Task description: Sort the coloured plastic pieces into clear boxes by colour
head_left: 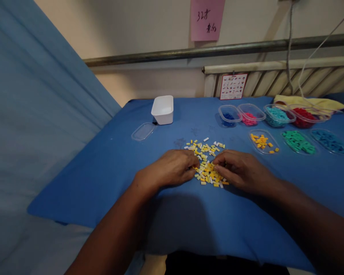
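Note:
A loose pile of small yellow, orange and white plastic pieces lies on the blue tabletop between my hands. At the pile's left edge is my left hand, its fingers curled down among the pieces; what they hold, if anything, is hidden. My right hand reaches in from the other side. Its thumb and index finger come close together over the pieces, and I cannot make out what is between them. More pieces are scattered just beyond the pile.
Behind the pile stand a white tub and a clear lid. At the right are clear containers of blue, pink, turquoise and red pieces. Nearer are trays of orange, green and blue-teal pieces.

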{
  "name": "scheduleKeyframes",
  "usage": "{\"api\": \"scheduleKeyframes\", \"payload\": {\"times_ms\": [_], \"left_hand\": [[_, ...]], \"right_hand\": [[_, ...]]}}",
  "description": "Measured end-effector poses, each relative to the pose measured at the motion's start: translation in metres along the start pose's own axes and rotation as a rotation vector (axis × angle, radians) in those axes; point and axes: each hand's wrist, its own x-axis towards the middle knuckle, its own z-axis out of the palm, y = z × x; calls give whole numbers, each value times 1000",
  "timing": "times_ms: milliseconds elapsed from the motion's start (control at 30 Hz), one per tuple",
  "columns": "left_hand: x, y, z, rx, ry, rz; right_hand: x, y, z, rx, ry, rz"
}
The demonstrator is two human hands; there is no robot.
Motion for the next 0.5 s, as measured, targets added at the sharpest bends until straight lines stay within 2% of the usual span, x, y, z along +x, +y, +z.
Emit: {"api": "scheduleKeyframes", "payload": {"times_ms": [333,500], "left_hand": [[1,-22,4,-94,186,-71],[-1,-14,1,-58,143,-51]], "right_hand": [[-4,-1,4,51,69,36],[-2,-2,5,57,84,48]]}}
